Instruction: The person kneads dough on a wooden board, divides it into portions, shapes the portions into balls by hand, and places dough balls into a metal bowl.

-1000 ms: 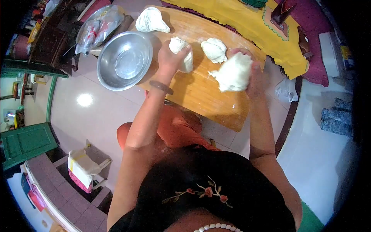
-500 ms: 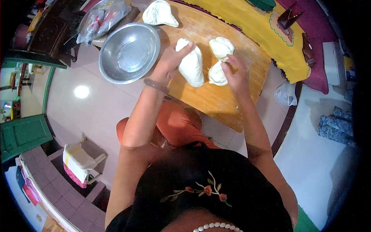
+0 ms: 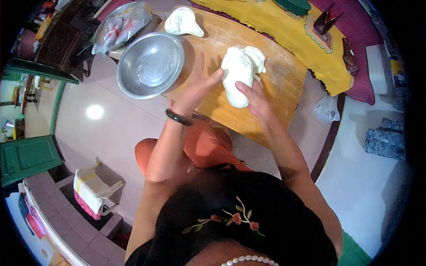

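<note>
My left hand (image 3: 198,86), a dark bangle on its wrist, is open with fingers spread at the left side of a long white lump of dough (image 3: 236,75). One fingertip is at the dough's edge; I cannot tell whether it touches. My right hand (image 3: 257,98) grips that lump from the lower right, thumb on top and the other fingers hidden beneath. Another piece of dough (image 3: 256,57) lies against its right side, partly covered. Farther off, a flattened dough piece (image 3: 183,22) rests at the top left of the wooden board (image 3: 277,84).
Left of the board is a metal basin (image 3: 151,66), with plastic bags (image 3: 122,29) behind it. A yellow cloth (image 3: 262,22) borders the far side. White plastic bag (image 3: 327,107) sits at the right; a small covered stool (image 3: 93,188) stands lower left.
The long dough has shifted right, up against the other dough. My left hand has released it and spread its fingers. My right hand has moved left and down onto it.
</note>
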Demonstrator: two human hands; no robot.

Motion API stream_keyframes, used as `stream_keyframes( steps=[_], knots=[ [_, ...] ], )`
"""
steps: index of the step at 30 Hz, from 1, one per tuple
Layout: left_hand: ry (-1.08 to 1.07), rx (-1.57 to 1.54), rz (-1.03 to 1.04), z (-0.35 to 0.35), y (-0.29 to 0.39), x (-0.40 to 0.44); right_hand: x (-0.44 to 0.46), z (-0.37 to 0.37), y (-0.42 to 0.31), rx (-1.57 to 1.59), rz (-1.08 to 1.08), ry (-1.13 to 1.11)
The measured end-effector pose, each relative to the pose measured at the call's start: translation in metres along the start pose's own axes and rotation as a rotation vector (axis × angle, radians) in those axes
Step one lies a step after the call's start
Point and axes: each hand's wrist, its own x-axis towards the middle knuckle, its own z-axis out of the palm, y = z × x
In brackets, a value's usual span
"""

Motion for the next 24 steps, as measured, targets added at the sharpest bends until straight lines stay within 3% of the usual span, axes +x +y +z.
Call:
stream_keyframes(
  steps=[2, 6, 7, 10, 11, 14, 17, 20, 24],
  knots=[
    [-0.129, -0.372, -0.168, 0.005, -0.001, -0.021, -0.003, -0.002, 0.004, -0.066, 0.016, -0.010],
    [-0.209, -0.760, -0.093, 0.032, -0.014, -0.029, -0.007, -0.005, 0.010, -0.345, 0.010, -0.138],
    [-0.214, -0.833, -0.155, 0.028, -0.012, -0.032, -0.004, -0.009, 0.010, -0.465, 0.006, -0.220],
    [-0.231, -0.795, -0.115, 0.031, -0.013, -0.038, 0.008, -0.020, 0.002, -1.035, -0.360, -0.221],
    [-0.236, -0.771, -0.116, 0.029, -0.014, -0.036, 0.006, -0.018, -0.001, -0.952, -0.296, -0.248],
    [-0.278, -0.728, -0.126, 0.028, -0.013, -0.034, 0.013, -0.025, -0.019, -1.206, -0.254, -0.403],
    [-0.373, -0.730, -0.131, 0.022, -0.010, -0.037, 0.021, -0.028, -0.054, -0.994, -0.148, -0.642],
    [-0.484, -0.766, -0.147, 0.024, -0.010, -0.035, 0.017, -0.015, -0.076, -0.839, 0.320, -0.722],
    [-0.539, -0.833, -0.177, 0.027, 0.005, -0.042, 0.014, -0.032, -0.054, -0.535, 0.277, -0.639]
  ],
)
